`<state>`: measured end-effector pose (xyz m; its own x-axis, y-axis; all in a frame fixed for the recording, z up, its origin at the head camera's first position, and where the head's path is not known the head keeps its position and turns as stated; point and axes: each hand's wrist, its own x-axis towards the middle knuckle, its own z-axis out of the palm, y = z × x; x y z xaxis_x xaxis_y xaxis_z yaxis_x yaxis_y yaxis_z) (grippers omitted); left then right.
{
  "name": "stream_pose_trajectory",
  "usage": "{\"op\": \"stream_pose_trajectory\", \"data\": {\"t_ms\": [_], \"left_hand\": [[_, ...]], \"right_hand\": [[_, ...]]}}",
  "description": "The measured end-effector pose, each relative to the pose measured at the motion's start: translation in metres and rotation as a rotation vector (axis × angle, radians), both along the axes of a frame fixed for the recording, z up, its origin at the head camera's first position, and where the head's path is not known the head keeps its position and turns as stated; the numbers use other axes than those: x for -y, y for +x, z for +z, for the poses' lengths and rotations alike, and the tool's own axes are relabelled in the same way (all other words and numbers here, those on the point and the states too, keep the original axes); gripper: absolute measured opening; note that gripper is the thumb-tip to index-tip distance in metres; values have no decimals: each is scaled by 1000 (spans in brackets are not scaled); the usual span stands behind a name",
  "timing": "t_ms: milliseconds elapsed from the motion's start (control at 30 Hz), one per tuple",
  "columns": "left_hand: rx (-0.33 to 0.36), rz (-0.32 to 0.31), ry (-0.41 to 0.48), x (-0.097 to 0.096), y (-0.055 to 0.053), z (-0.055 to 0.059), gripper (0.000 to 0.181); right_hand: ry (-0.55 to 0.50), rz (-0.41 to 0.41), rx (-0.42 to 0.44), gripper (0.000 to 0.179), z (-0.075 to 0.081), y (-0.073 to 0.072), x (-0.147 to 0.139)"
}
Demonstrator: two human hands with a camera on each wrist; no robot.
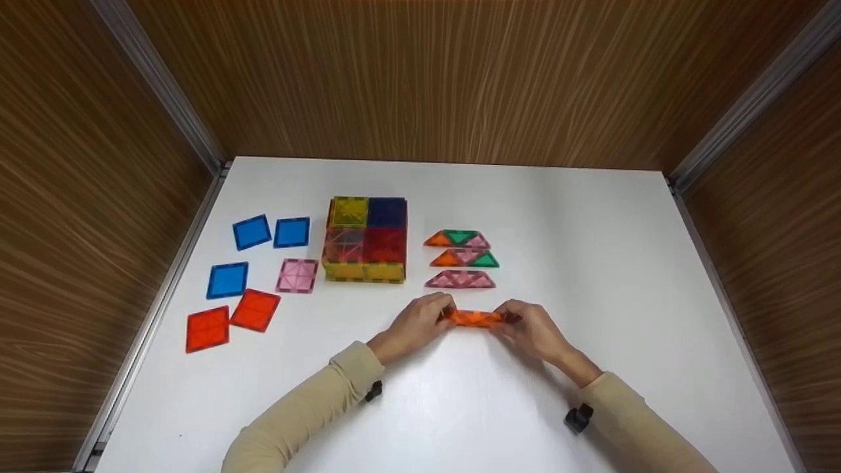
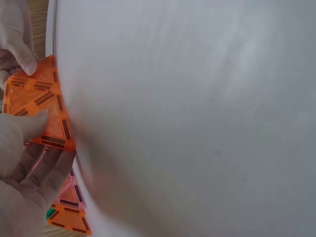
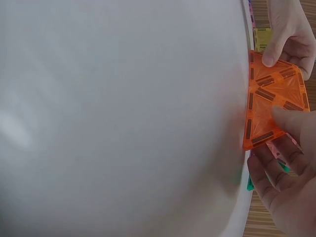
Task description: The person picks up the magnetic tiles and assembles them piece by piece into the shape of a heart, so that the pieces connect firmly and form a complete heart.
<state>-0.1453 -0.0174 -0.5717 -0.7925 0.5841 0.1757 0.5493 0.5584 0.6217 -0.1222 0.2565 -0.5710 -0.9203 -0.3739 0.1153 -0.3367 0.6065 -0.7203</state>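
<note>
I see the left hand [image 1: 417,325] and right hand [image 1: 535,332] pinching an orange trapezoid [image 1: 474,319] by its ends, fingers [image 2: 58,172] nearly closed, at my head view's five o'clock, with three trapezoids [image 1: 464,257] beyond at its twelve on the worktop [image 1: 611,276].

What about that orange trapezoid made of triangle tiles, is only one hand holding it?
No, the left hand pinches one end of the orange trapezoid while the right hand pinches the other.
</note>
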Motion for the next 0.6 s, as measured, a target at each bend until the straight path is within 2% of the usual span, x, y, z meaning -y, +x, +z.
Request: {"op": "stream_pose_trajectory", "data": {"t_ms": [133, 300, 400, 600], "left_hand": [[50, 25, -17, 11, 2, 3, 23], [92, 100, 0, 43, 8, 13, 32], [58, 167, 38, 66, 12, 18, 33], [-79, 296, 45, 120, 12, 20, 35]], "right_hand": [[2, 3, 1, 13, -1, 0, 0], [2, 5, 6, 14, 0, 1, 0], [0, 7, 12, 14, 1, 1, 1], [10, 2, 16, 14, 2, 1, 0]]}}
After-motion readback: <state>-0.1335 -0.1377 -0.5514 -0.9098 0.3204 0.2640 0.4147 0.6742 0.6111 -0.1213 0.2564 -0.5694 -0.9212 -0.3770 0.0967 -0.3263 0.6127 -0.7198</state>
